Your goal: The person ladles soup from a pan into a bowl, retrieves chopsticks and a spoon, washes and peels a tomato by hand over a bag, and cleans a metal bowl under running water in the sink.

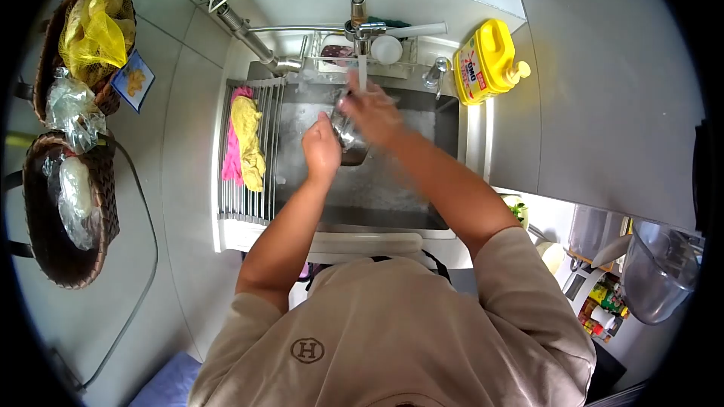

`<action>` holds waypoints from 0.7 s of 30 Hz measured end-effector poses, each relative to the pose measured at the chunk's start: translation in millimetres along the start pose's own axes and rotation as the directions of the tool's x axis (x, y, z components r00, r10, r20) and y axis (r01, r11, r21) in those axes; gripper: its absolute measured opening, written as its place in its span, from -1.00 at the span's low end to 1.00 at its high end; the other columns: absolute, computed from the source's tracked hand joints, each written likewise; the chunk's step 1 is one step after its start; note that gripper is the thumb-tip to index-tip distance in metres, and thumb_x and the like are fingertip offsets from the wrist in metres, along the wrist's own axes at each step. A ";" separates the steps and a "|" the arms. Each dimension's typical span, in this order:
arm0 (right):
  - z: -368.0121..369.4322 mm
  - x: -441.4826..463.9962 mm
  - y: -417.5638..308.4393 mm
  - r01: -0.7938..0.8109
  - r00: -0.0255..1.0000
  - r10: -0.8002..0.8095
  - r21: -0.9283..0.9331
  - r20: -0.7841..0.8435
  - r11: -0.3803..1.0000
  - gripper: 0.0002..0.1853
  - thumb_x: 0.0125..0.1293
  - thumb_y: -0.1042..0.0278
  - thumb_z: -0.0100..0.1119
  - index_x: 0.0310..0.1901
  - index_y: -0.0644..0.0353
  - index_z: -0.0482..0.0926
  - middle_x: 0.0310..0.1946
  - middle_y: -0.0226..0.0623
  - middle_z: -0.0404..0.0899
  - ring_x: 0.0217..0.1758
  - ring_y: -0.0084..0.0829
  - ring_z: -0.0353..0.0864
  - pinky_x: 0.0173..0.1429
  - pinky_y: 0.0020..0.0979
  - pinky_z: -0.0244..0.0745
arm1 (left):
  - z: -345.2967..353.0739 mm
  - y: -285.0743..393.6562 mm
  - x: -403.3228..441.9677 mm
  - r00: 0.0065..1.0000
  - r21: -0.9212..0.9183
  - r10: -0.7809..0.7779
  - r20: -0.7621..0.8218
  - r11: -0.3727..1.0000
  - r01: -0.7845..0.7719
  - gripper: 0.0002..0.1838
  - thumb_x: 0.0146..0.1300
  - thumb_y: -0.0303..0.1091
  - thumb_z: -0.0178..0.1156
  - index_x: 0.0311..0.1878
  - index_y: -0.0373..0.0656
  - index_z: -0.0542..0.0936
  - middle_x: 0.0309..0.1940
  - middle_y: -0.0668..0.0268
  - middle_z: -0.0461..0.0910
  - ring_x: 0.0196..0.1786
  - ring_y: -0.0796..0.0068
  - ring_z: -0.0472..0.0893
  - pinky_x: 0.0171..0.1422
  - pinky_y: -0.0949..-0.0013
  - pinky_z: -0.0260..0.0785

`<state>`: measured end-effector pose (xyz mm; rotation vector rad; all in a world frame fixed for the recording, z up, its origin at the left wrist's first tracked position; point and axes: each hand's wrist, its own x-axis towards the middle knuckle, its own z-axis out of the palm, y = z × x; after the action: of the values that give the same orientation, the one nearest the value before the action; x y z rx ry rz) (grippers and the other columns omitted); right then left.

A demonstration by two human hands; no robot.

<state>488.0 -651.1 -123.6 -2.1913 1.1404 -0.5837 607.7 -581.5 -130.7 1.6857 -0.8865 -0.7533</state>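
Water runs from the faucet (pixel 360 22) into a grey sink (pixel 362 215). My left hand (pixel 322 148) holds a shiny metal vessel (pixel 348 136) by its left side, fingers wrapped at its edge. My right hand (pixel 372 113), smeared by motion, is at the upper right of the vessel, under the stream. Whether its fingers grip anything is too blurred to tell. The sink floor around the vessel looks wet and foamy.
Yellow and pink cloths (pixel 247 143) lie on the rack at the sink's left. A yellow detergent bottle (pixel 484 64) stands at the back right. Two wicker baskets (pixel 111 215) hang at the far left. Behind the sink is a wire caddy (pixel 411 53).
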 end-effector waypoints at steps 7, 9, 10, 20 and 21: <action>5.2 0.5 -22.2 0.265 0.964 -0.263 -0.070 0.031 0.962 -0.32 0.41 -0.07 -0.19 0.34 0.35 0.13 0.33 0.16 0.14 0.40 0.02 0.13 0.43 -0.14 0.03 | 9.1 1.3 -7.2 0.991 -0.154 0.128 -0.032 0.979 -0.131 -0.47 0.44 -0.15 -0.11 -0.67 -0.26 0.34 -0.75 0.39 0.27 -0.59 0.58 0.22 -0.49 0.30 0.10; -10.5 13.1 0.2 -0.040 0.999 0.042 0.149 -0.013 0.988 -0.35 0.40 -0.01 -0.14 0.34 0.33 0.14 0.33 0.15 0.14 0.41 0.02 0.12 0.45 -0.10 0.00 | -7.6 7.1 -8.9 0.993 -0.007 -0.094 0.069 0.995 0.095 -0.49 0.44 -0.19 -0.10 -0.68 -0.20 0.28 -0.71 0.50 0.19 -0.57 0.65 0.15 -0.50 0.35 0.02; -13.4 15.9 4.7 -0.188 0.981 0.195 0.262 -0.004 0.947 -0.36 0.40 0.02 -0.11 0.34 0.32 0.14 0.34 0.14 0.14 0.42 0.02 0.11 0.45 -0.08 -0.01 | -11.3 4.8 -8.6 0.991 -0.001 -0.103 0.082 0.995 0.104 -0.49 0.44 -0.19 -0.10 -0.67 -0.20 0.28 -0.70 0.50 0.19 -0.56 0.65 0.16 -0.49 0.35 0.03; 6.8 11.0 12.1 -0.077 0.975 0.059 -0.074 -0.215 0.994 -0.51 0.19 0.32 0.04 0.17 0.28 0.34 0.12 0.13 0.35 0.15 0.03 0.41 0.21 -0.03 0.32 | -7.0 -2.1 -6.3 0.993 -0.047 -0.117 0.022 0.992 0.118 -0.46 0.45 -0.13 -0.14 -0.63 -0.30 0.34 -0.71 0.40 0.25 -0.53 0.57 0.20 -0.43 0.30 0.13; 6.7 7.9 14.0 -0.020 1.000 0.016 -0.239 -0.019 0.971 -0.51 0.20 0.30 0.04 0.17 0.27 0.34 0.12 0.13 0.35 0.15 0.03 0.42 0.21 -0.01 0.30 | -7.3 -2.5 -9.2 0.995 -0.007 -0.101 0.023 0.995 0.101 -0.46 0.45 -0.12 -0.14 -0.62 -0.30 0.34 -0.71 0.39 0.25 -0.53 0.57 0.20 -0.43 0.30 0.13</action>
<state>488.3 -662.1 -137.1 -2.3793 1.2963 -0.4783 609.4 -569.6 -130.7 1.7275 -0.8175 -0.8450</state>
